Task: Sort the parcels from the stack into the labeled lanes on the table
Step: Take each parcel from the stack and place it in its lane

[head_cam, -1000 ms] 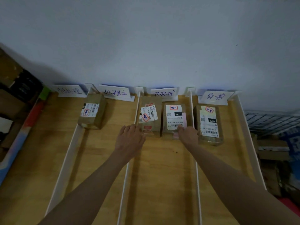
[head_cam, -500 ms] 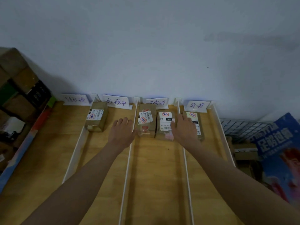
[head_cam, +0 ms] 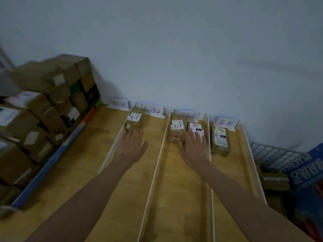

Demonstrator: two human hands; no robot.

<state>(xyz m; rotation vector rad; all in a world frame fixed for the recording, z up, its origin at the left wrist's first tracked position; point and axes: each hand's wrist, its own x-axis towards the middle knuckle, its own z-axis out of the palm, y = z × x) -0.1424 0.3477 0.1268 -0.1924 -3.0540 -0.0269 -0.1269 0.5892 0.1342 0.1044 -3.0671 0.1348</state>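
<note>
Reached forward over the surface (head_cam: 83, 172), both forearms low. Left hand (head_cam: 132, 145) at 11 o'clock spread flat and empty, fingertips just short of a parcel (head_cam: 134, 118). Right hand (head_cam: 193, 149) at 12 o'clock likewise splayed, holding nothing, fingers over the pink-edged parcel (head_cam: 196, 129). Judged light, stiff cardboard, tape slick; best pinched across the long sides. Farther, stack (head_cam: 45, 109) at 10 o'clock.
</note>
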